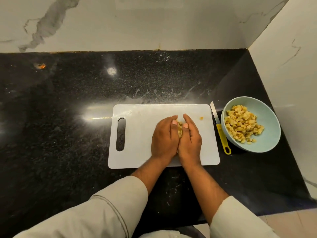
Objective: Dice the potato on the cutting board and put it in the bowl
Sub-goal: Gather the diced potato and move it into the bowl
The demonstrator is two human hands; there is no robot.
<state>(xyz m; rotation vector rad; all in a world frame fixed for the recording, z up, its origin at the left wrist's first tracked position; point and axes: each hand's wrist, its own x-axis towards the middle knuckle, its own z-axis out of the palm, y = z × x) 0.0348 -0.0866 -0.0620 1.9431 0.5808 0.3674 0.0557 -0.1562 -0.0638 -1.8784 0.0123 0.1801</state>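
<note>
Two forearms in pale rolled sleeves point(109, 203) reach forward from the bottom of the view over a black speckled desk point(60, 109). The left hand point(163, 136) and the right hand point(190, 137) lie side by side on a white cutting board point(137, 152), their inner edges touching near the wrists. Both hands are cupped toward each other, fingers curved inward, gathering a small heap of diced potato point(179, 128) between them. Only a few yellow cubes show in the gap between the thumbs; the rest is hidden under the palms.

Left of the left hand, the cutting board has a long oval handle slot point(121, 133). Just beyond the right hand and to its right, one stray potato piece point(201, 118) lies on the board, apart from the heap.

Further right of the right hand, off the board's edge, a knife point(220, 129) with a yellow handle lies on the desk, blade pointing away from the person. Just beside the knife, on its far side from the hands, a pale blue bowl point(269, 117) holds a pile of diced potato cubes point(243, 125).

Beyond everything, a white marbled wall point(137, 23) meets the back of the desk.
</note>
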